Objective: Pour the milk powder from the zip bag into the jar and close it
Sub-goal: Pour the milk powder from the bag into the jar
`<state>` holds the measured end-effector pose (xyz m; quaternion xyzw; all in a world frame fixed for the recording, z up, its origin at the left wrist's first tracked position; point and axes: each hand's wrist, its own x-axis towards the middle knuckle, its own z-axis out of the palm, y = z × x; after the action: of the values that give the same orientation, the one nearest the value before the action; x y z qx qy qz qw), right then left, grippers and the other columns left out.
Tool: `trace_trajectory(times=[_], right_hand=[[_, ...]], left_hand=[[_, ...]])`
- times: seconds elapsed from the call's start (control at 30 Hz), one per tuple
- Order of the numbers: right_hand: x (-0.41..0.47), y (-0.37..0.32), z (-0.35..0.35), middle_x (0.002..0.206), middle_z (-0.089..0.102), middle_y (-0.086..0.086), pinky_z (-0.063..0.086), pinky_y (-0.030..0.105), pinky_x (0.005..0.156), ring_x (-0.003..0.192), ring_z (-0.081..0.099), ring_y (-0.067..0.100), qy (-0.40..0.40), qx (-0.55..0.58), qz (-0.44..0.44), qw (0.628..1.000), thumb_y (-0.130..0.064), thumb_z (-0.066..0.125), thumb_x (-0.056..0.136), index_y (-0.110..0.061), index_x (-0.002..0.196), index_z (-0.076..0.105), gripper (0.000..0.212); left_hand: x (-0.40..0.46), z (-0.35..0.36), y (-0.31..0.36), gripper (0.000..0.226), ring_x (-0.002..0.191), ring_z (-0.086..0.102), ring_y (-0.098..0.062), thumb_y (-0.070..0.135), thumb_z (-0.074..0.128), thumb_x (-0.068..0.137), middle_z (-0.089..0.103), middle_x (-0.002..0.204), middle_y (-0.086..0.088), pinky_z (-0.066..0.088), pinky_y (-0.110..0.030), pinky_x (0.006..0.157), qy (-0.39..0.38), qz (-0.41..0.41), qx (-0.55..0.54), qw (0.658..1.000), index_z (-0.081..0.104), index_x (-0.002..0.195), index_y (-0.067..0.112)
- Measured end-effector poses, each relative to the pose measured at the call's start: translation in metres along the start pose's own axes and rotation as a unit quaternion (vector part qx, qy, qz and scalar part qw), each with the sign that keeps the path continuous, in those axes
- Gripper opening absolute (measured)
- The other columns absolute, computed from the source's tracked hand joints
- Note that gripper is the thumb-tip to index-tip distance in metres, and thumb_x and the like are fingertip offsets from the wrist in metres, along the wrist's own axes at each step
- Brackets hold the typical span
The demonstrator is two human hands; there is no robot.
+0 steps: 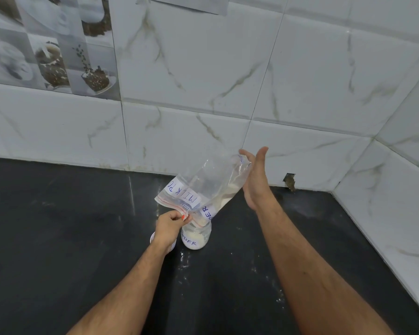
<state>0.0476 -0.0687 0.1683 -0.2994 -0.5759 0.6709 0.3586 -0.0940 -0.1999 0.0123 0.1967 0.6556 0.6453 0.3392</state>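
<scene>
A clear zip bag [203, 187] with a white "MILK" label is held upside down, its mouth in the neck of a small glass jar [196, 238] on the black counter. The jar carries a handwritten label and holds white powder in its lower part. A thin streak of powder lies along the bag's lower side. My left hand [168, 226] pinches the bag's zip edge beside the jar's mouth. My right hand [255, 175] is flat with fingers straight, its palm against the bag's raised bottom end. A white lid [155, 238] lies on the counter, mostly hidden under my left wrist.
The black counter [58, 238] meets marble-pattern wall tiles [203, 93] at the back and on the right, forming a corner. Specks of spilled powder dot the counter in front of the jar. A small hole [289, 181] shows in the wall at counter level.
</scene>
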Motion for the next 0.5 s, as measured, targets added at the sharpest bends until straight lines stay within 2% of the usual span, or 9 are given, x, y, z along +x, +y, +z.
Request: trace_trajectory(times=[0.1, 0.17, 0.2, 0.27, 0.4, 0.43, 0.5], right_hand=[[-0.002, 0.004, 0.000, 0.140, 0.061, 0.008, 0.038, 0.045, 0.115, 0.130, 0.057, 0.023, -0.001, 0.014, -0.007, 1.000, -0.086, 0.040, 0.076, -0.011, 0.138, 0.052, 0.099], [-0.001, 0.007, 0.000, 0.128, 0.066, 0.012, 0.046, 0.044, 0.105, 0.120, 0.062, 0.027, -0.005, -0.053, -0.024, 0.998, -0.067, 0.060, 0.087, 0.003, 0.129, 0.054, 0.082], [0.000, 0.011, 0.000, 0.126, 0.068, 0.013, 0.050, 0.045, 0.101, 0.118, 0.064, 0.030, 0.006, -0.087, -0.022, 0.996, -0.057, 0.063, 0.090, 0.000, 0.127, 0.057, 0.068], [0.002, 0.019, -0.001, 0.124, 0.071, 0.008, 0.056, 0.041, 0.092, 0.117, 0.067, 0.027, 0.018, -0.114, 0.001, 0.993, -0.046, 0.055, 0.099, -0.015, 0.128, 0.061, 0.043], [0.002, 0.015, 0.011, 0.120, 0.069, -0.007, 0.051, 0.019, 0.083, 0.110, 0.065, 0.007, 0.047, -0.114, -0.001, 0.992, -0.038, 0.038, 0.107, -0.020, 0.131, 0.060, 0.037], [0.003, 0.011, 0.015, 0.119, 0.068, -0.006, 0.050, 0.018, 0.083, 0.109, 0.064, 0.008, 0.051, -0.121, -0.009, 0.991, -0.036, 0.037, 0.108, -0.021, 0.128, 0.060, 0.035], [0.002, 0.007, 0.019, 0.122, 0.068, -0.001, 0.050, 0.027, 0.092, 0.112, 0.063, 0.014, 0.052, -0.145, -0.027, 0.988, -0.033, 0.035, 0.108, -0.018, 0.126, 0.062, 0.036]], left_hand=[[0.000, 0.001, 0.000, 0.021, 0.083, 0.052, -0.021, -0.003, 0.070, 0.087, 0.059, 0.085, -0.017, 0.047, -0.020, 0.073, 0.001, 0.005, 0.000, 1.000, 0.063, 0.093, -0.021], [-0.001, 0.001, 0.000, 0.018, 0.083, 0.054, -0.019, -0.003, 0.070, 0.087, 0.060, 0.085, -0.016, 0.048, -0.019, 0.074, 0.003, 0.006, -0.006, 1.000, 0.064, 0.093, -0.020], [-0.002, 0.001, 0.001, 0.015, 0.082, 0.054, -0.018, -0.004, 0.070, 0.086, 0.061, 0.083, -0.015, 0.049, -0.018, 0.073, 0.004, 0.005, -0.008, 1.000, 0.065, 0.090, -0.018], [-0.003, 0.001, 0.001, 0.008, 0.078, 0.054, -0.016, -0.004, 0.071, 0.086, 0.060, 0.078, -0.012, 0.049, -0.015, 0.070, 0.000, 0.008, -0.007, 1.000, 0.066, 0.082, -0.009], [-0.002, 0.001, 0.001, 0.012, 0.075, 0.050, -0.018, -0.003, 0.072, 0.085, 0.055, 0.075, -0.013, 0.048, -0.020, 0.072, 0.003, 0.024, 0.009, 1.000, 0.065, 0.077, -0.009], [-0.002, 0.002, 0.001, 0.014, 0.074, 0.050, -0.017, -0.003, 0.073, 0.085, 0.055, 0.073, -0.012, 0.048, -0.020, 0.071, 0.005, 0.028, 0.014, 0.999, 0.064, 0.074, -0.008], [-0.001, 0.002, -0.001, 0.016, 0.073, 0.054, -0.016, -0.002, 0.073, 0.084, 0.061, 0.071, -0.011, 0.050, -0.024, 0.073, 0.007, 0.033, 0.016, 0.999, 0.066, 0.070, -0.004]])
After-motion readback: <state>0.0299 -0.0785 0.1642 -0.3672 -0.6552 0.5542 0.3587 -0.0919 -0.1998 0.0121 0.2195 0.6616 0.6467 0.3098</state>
